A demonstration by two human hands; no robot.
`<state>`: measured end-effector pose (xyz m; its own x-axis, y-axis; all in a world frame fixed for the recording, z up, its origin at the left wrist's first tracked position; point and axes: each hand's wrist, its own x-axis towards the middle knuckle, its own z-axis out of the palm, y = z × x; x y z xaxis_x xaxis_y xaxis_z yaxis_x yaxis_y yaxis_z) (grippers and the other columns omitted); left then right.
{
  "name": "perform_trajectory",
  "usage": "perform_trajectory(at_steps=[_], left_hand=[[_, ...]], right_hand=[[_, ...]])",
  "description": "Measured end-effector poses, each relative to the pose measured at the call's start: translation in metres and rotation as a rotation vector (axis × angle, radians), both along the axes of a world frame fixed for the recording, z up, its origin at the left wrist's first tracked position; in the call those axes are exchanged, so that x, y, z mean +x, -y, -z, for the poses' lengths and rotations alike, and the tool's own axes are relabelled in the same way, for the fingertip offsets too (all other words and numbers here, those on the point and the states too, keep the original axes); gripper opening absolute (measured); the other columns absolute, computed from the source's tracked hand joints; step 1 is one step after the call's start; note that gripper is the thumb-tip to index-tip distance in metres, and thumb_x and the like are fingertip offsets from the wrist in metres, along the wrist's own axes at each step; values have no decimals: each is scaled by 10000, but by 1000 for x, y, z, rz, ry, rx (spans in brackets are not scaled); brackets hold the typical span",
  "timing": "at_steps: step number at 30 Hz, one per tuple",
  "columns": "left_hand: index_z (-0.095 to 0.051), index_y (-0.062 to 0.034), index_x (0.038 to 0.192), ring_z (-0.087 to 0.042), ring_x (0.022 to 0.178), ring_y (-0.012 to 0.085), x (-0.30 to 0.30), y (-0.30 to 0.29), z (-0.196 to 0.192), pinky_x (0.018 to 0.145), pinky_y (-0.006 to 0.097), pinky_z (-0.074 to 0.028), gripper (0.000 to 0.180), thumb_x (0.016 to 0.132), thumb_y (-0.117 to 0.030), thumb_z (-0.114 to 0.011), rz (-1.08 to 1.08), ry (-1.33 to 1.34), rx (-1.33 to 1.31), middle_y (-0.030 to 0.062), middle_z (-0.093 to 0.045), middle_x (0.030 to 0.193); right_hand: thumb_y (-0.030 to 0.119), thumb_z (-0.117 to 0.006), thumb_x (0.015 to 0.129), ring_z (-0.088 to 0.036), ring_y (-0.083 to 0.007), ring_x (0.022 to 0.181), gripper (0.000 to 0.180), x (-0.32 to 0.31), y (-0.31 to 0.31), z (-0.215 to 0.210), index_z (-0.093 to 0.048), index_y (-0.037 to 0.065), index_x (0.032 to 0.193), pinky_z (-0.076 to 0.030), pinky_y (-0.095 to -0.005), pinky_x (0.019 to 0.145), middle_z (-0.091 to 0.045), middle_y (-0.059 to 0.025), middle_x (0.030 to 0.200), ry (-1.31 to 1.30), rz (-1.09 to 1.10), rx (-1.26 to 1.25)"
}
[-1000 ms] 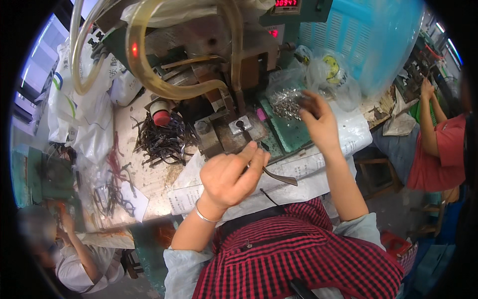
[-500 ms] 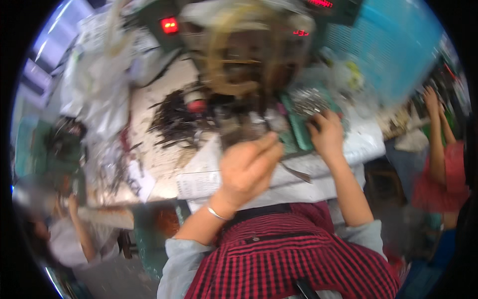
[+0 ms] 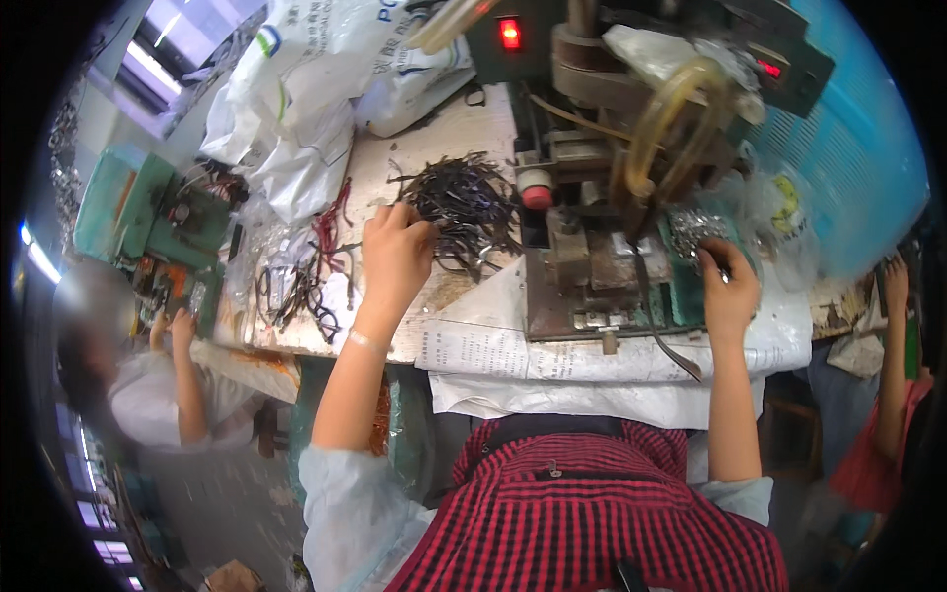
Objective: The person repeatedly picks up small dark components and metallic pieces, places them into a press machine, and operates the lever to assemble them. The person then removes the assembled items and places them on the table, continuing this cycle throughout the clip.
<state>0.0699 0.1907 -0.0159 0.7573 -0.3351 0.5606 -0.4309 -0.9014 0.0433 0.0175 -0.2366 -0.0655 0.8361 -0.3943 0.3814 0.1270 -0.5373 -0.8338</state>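
My left hand (image 3: 396,257) reaches onto the left part of the workbench, fingers curled at the near edge of a pile of dark cords (image 3: 464,207); whether it grips one I cannot tell. My right hand (image 3: 728,281) rests at a small green tray (image 3: 686,286) beside a heap of small shiny metal pieces (image 3: 695,225), fingertips pinched at them. Between my hands stands a metal press machine (image 3: 602,187) with yellowish hoses and a red button.
White plastic sacks (image 3: 296,109) lie at the back left. Red and dark cords (image 3: 316,266) are strewn at the bench's left. Newspaper (image 3: 552,355) covers the front edge. A person sits at a green machine (image 3: 148,212) on the left; another person's arm (image 3: 893,326) is at right.
My left hand moved from in front of the machine leftward and away to the pile of dark cords. My right hand stayed at the tray of metal pieces. The view shifted.
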Motion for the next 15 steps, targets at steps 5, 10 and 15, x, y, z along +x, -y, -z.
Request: perform_trajectory(at_steps=[5,10,15], left_hand=[[-684,-96,829,-600,903,323,47,5,81,743,445,-474,76,760,-70,-701,-138,-34,117,95,-598,875],[-641,-122,897,-679,757,388,77,-49,32,631,504,-522,23,877,-122,-631,-470,-20,186,129,-683,782],[-723,-79,953,-682,883,409,158,-149,97,762,506,-534,111,859,-123,-686,-505,-122,-110,202,-710,909]], right_hand=[[35,-707,908,-691,-185,895,160,-42,41,27,-737,1,1062,-520,-301,871,-749,-108,972,-20,177,-14],[13,-684,929,-678,-165,919,137,-120,85,26,-730,-25,1052,-517,-296,878,-746,-85,1010,-24,330,-50],[-28,-715,876,-688,-192,928,120,-89,23,-48,-726,-7,994,-527,-324,884,-727,-89,990,121,17,-39]])
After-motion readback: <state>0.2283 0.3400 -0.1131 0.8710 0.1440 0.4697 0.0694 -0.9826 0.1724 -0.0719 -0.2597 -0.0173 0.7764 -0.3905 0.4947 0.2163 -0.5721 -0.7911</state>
